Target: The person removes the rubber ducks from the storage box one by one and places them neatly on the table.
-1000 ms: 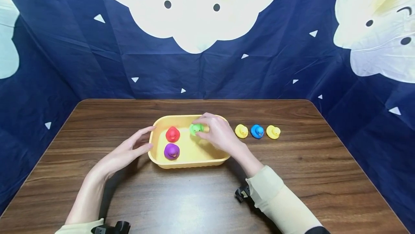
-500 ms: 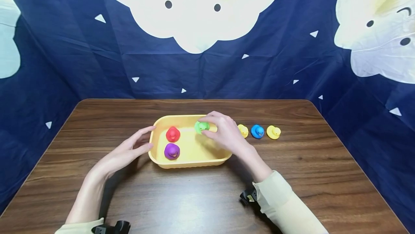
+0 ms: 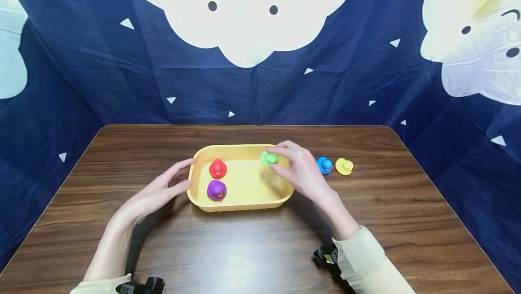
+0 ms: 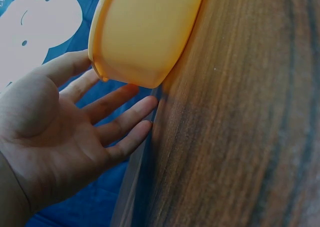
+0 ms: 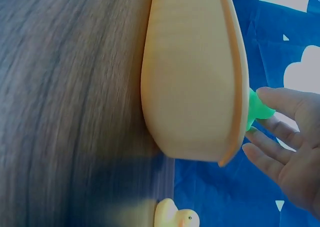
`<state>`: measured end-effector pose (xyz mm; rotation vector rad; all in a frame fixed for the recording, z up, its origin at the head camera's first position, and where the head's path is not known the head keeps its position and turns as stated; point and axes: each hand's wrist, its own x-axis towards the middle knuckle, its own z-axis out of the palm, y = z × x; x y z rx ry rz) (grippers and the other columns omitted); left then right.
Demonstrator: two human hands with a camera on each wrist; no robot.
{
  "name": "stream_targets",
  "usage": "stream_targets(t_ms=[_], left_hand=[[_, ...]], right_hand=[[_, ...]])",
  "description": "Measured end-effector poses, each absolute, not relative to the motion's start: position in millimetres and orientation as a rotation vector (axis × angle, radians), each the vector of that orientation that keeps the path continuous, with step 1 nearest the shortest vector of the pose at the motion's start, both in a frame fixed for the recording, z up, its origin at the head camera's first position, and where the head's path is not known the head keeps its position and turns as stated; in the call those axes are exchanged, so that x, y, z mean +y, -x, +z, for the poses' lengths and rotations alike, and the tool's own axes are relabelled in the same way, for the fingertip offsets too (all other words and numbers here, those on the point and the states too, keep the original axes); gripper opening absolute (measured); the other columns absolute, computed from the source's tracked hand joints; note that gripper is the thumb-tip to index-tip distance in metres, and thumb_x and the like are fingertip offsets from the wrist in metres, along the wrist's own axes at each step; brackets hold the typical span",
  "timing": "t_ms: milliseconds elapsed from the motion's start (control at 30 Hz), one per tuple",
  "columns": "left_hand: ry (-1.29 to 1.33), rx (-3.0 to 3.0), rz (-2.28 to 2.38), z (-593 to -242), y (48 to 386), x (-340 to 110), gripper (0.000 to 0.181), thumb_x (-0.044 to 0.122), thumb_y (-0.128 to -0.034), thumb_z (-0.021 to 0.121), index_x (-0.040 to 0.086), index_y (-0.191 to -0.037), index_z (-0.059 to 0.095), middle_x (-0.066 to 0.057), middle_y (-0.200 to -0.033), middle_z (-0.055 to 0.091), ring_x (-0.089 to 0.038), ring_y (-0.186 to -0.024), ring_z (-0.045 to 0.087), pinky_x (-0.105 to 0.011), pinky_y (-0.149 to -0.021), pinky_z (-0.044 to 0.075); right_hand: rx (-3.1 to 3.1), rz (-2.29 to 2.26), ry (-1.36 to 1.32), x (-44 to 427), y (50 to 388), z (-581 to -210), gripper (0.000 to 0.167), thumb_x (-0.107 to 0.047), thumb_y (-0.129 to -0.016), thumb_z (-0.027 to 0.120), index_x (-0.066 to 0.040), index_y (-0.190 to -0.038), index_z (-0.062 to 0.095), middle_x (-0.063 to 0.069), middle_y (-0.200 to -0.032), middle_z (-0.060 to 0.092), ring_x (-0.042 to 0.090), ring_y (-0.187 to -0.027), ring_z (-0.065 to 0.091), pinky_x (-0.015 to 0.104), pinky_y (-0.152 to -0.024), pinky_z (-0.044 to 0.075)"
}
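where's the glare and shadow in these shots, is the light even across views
Not even: head view, white glare on the table at the near side, shadow beside the left forearm; left wrist view, the left hand looks dim; right wrist view, the green duck is vivid, with dark shadow on the table near the yellow tray.

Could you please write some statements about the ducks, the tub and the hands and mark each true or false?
The right hand pinches the green duck. True.
The red duck and purple duck sit in the tub. True.
The green duck rests on the tub's floor. False: it is held up.
The left hand, by the tub, holds no duck. True.
The purple duck touches the right hand. False: only the green duck does.
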<state>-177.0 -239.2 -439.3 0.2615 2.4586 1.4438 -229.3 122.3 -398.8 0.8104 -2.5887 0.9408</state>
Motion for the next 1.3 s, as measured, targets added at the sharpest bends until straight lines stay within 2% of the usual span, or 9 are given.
stream_targets(t_ms=[100,167,333,500,600,700,833,933,1300], left_hand=[[-0.265,2.453,1.449,-439,177,-239,0.067,0.036,-0.1064,0.056,0.018,-0.163,0.025,-0.021,-0.161,0.04,-0.041,-0.144,0.045,-0.054,-0.113,0.04],[-0.268,2.446,1.457,-438,177,-239,0.067,0.035,-0.1065,0.056,0.018,-0.163,0.025,-0.022,-0.161,0.04,-0.042,-0.144,0.044,-0.056,-0.113,0.039],[-0.267,2.431,1.469,-438,177,-238,0.068,0.033,-0.1064,0.057,0.017,-0.164,0.024,-0.022,-0.162,0.038,-0.043,-0.145,0.043,-0.06,-0.115,0.037],[-0.276,2.436,1.47,-438,177,-238,0.067,0.033,-0.1065,0.057,0.017,-0.163,0.024,-0.022,-0.161,0.039,-0.042,-0.145,0.043,-0.059,-0.114,0.038],[-0.28,2.443,1.467,-438,176,-238,0.067,0.033,-0.1064,0.057,0.017,-0.163,0.025,-0.021,-0.16,0.04,-0.042,-0.144,0.045,-0.057,-0.113,0.039],[-0.278,2.444,1.463,-438,176,-238,0.067,0.034,-0.1063,0.057,0.018,-0.163,0.025,-0.021,-0.161,0.04,-0.041,-0.144,0.045,-0.055,-0.113,0.04],[-0.268,2.438,1.465,-438,176,-238,0.068,0.035,-0.106,0.057,0.019,-0.163,0.025,-0.021,-0.161,0.039,-0.042,-0.145,0.043,-0.059,-0.114,0.039],[-0.257,2.433,1.465,-439,176,-238,0.068,0.035,-0.1058,0.057,0.019,-0.164,0.024,-0.021,-0.162,0.038,-0.043,-0.145,0.042,-0.062,-0.114,0.038],[-0.257,2.448,1.453,-439,174,-239,0.068,0.037,-0.106,0.056,0.019,-0.163,0.025,-0.021,-0.161,0.039,-0.042,-0.146,0.042,-0.059,-0.114,0.038]], right_hand=[[-2.575,0.958,-0.794,128,227,-398,0.036,-0.015,-0.087,0.083,-0.014,-0.122,0.077,0.002,-0.113,0.074,0.024,-0.076,0.061,0.027,-0.064,0.043],[-2.567,0.963,-0.785,132,226,-397,0.036,-0.015,-0.086,0.084,-0.014,-0.122,0.077,0.001,-0.112,0.074,0.025,-0.078,0.063,0.025,-0.065,0.045],[-2.564,0.974,-0.752,141,224,-396,0.036,-0.015,-0.087,0.084,-0.015,-0.121,0.077,-0.001,-0.112,0.073,0.019,-0.091,0.068,0.031,-0.077,0.052],[-2.561,1.003,-0.699,152,222,-395,0.037,-0.013,-0.086,0.084,-0.015,-0.123,0.076,0.0,-0.112,0.073,0.019,-0.104,0.07,0.04,-0.091,0.055],[-2.556,1.006,-0.677,158,221,-394,0.038,-0.013,-0.086,0.084,-0.016,-0.123,0.076,0.0,-0.113,0.073,0.019,-0.108,0.07,0.041,-0.094,0.055],[-2.55,1.002,-0.665,163,220,-394,0.039,-0.013,-0.086,0.084,-0.016,-0.124,0.076,0.0,-0.113,0.073,0.02,-0.105,0.07,0.039,-0.087,0.055],[-2.552,0.992,-0.648,171,219,-394,0.039,-0.014,-0.087,0.084,-0.016,-0.125,0.075,-0.001,-0.114,0.073,0.02,-0.1,0.069,0.03,-0.074,0.049],[-2.558,0.985,-0.634,176,218,-395,0.04,-0.014,-0.086,0.084,-0.016,-0.125,0.075,-0.001,-0.115,0.073,0.018,-0.099,0.068,0.022,-0.074,0.047],[-2.577,0.991,-0.604,187,215,-397,0.039,-0.013,-0.088,0.082,-0.015,-0.126,0.075,0.0,-0.116,0.073,0.018,-0.094,0.068,0.019,-0.079,0.05]])
